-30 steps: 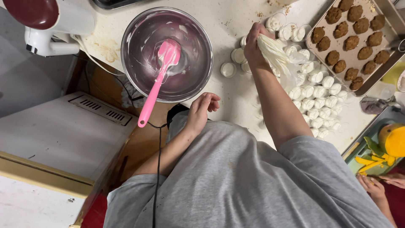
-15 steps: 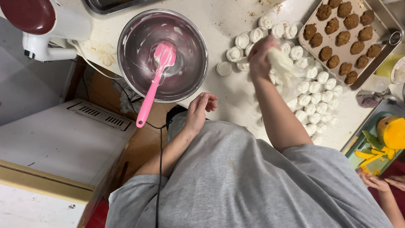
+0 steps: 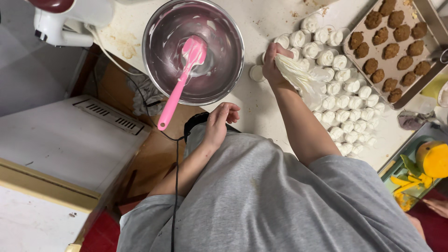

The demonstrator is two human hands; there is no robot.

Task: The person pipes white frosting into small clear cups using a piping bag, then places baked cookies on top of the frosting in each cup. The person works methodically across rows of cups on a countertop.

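The right hand [image 3: 275, 65] is clamped around a piping bag [image 3: 298, 77] of white cream, its twisted top in the fist and the full part trailing back along the forearm. The tip seems to point at the small white round [image 3: 256, 73] lying just off the knuckles, apart from the others, though the nozzle itself is hidden under the hand. Beyond and to the far side of this hand lies a dense cluster of piped white rounds [image 3: 343, 112] on the worktop, and past them a baking tray [image 3: 431, 74] of brown cookies [image 3: 396, 35].

The left hand [image 3: 218, 122] holds nothing: fingers loosely curled together, it rests at the counter's edge against the grey shirt. Just ahead of it stands a steel mixing bowl [image 3: 161, 28] smeared with cream, a pink spatula [image 3: 179, 84] leaning inside, its handle sticking out toward this hand.

By my reading, the step in hand is topping rounds one by one. The next squeeze calls for a steady, even pressure and a clean lift, placed squarely on the lone round.
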